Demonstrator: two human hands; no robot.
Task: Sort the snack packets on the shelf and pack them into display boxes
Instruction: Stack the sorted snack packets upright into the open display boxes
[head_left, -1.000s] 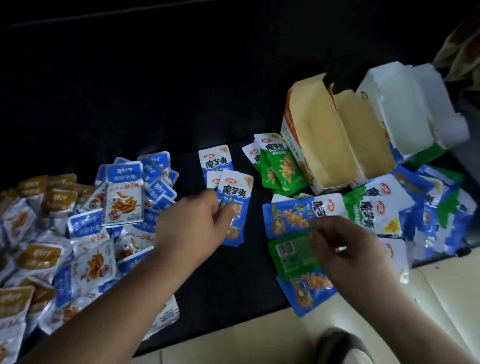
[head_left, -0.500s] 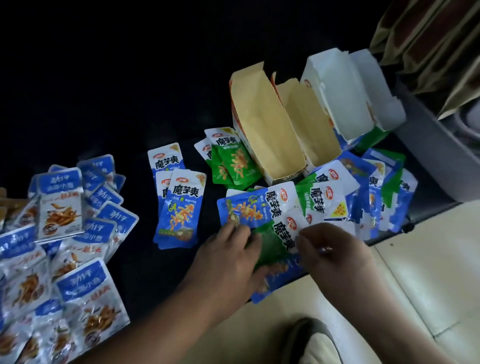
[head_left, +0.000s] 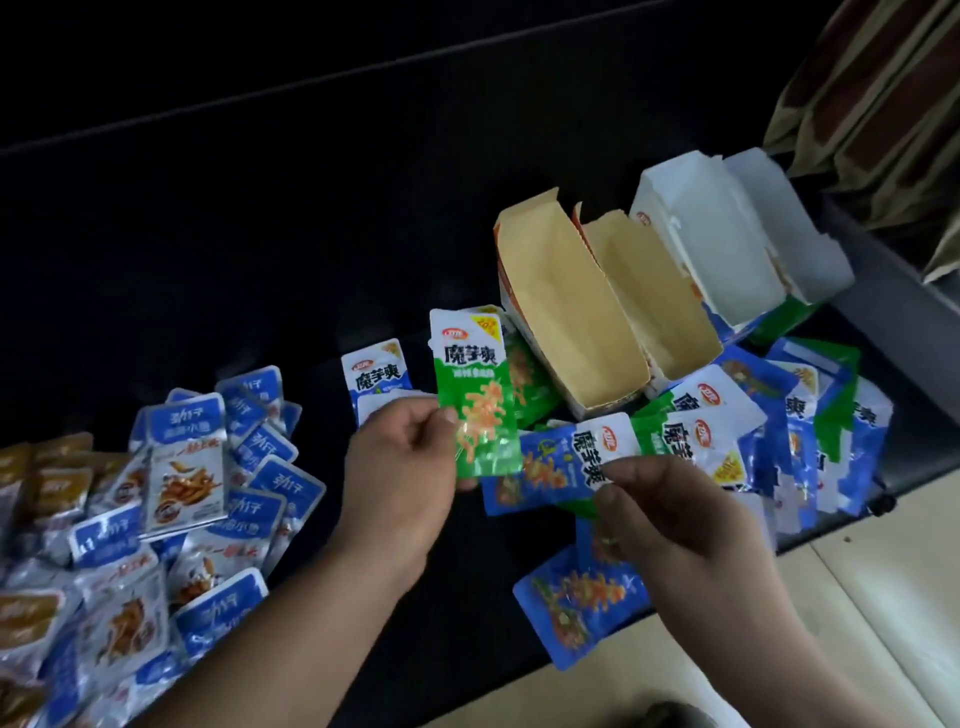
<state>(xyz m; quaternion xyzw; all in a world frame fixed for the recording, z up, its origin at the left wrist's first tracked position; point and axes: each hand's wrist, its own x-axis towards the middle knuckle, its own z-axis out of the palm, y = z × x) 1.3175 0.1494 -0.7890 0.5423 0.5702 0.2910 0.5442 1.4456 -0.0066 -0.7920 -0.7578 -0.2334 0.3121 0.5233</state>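
Observation:
My left hand (head_left: 402, 467) pinches a green snack packet (head_left: 475, 384) by its lower left edge and holds it upright above the black shelf (head_left: 311, 260). My right hand (head_left: 670, 514) pinches the white end of a blue packet (head_left: 561, 462) lying sideways. Another blue packet (head_left: 576, 603) hangs over the shelf's front edge below my right hand. A small stack of blue packets (head_left: 376, 371) lies behind my left hand. Green packets (head_left: 530, 384) lie against an open display box (head_left: 561, 306) with a tan inside.
A second tan box (head_left: 654, 296) and a white box (head_left: 722, 249) stand behind. A mixed heap of blue and green packets (head_left: 810, 426) lies at right. Blue-and-silver packets (head_left: 187, 467) and brown packets (head_left: 47, 478) cover the left. Pale floor (head_left: 857, 623) shows below.
My left hand has lifted a green packet out of the pile and raised it upright. My right hand now pinches the sideways blue packet. The camera has turned slightly left.

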